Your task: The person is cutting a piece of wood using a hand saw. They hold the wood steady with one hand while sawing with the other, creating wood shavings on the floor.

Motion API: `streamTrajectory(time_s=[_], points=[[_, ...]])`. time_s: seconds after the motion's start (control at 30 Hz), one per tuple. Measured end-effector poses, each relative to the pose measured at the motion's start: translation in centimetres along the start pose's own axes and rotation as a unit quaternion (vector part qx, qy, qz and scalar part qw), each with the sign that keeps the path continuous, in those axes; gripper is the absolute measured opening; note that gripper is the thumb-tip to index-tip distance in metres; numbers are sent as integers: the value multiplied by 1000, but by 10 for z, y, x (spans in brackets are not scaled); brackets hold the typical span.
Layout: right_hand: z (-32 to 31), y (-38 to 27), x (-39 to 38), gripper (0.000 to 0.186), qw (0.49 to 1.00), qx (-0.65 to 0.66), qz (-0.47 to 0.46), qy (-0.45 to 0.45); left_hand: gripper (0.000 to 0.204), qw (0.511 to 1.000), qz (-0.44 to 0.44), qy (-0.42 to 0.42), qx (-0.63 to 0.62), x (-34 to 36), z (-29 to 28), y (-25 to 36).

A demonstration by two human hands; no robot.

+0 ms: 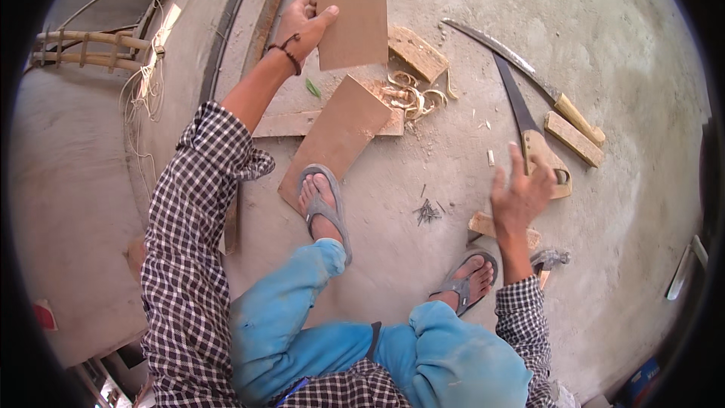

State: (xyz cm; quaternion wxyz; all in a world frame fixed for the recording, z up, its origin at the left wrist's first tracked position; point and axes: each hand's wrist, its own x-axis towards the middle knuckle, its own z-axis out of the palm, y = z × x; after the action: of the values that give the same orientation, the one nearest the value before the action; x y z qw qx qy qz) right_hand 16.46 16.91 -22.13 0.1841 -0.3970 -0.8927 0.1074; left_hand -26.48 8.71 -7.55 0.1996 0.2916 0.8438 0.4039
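My left hand (303, 26) grips the left edge of a flat brown board (353, 15), raised in front of me with its top running out of view. Below it, a second brown board (340, 128) lies aslant across a wooden strip (283, 125), its near end by my left sandal (337, 219). My right hand (521, 193) has its fingers spread and holds nothing. It hovers beside the wooden handle of a handsaw (517, 98) and over a small wood piece (483, 223). Near my right sandal (485, 310) rests a hammer (551, 258), partly hidden by my wrist.
A pile of nails (428, 213) sits on the concrete floor between my feet and the saw. Wood shavings (415, 100) curl beside a wood block (418, 53). A long curved blade (502, 51) and another block (574, 138) lie right. Tangled string (143, 117) hangs left.
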Motion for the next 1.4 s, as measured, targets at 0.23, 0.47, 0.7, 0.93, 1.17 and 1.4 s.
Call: streamTrajectory(time_s=[0.23, 0.47, 0.7, 0.93, 1.17, 1.4], points=[[97, -158, 82, 41, 961, 205, -123, -135, 21, 989, -71, 12, -127, -31, -38, 8], [135, -178, 89, 20, 922, 362, -4, -141, 25, 986, -55, -14, -155, -53, -69, 1], [51, -78, 75, 8, 753, 610, 230, -92, 23, 975, -79, -23, -208, -74, -81, 3], [-43, 185, -5, 16, 684, 603, 376, 165, 30, 955, -86, -61, -277, -88, -62, -12], [-93, 322, -115, 28, 512, 525, 557, 389, 23, 941, -105, -18, -323, -115, -43, -31], [-93, 280, -147, 42, 589, 130, 715, 353, 27, 875, -122, -26, -467, -135, -8, -99]])
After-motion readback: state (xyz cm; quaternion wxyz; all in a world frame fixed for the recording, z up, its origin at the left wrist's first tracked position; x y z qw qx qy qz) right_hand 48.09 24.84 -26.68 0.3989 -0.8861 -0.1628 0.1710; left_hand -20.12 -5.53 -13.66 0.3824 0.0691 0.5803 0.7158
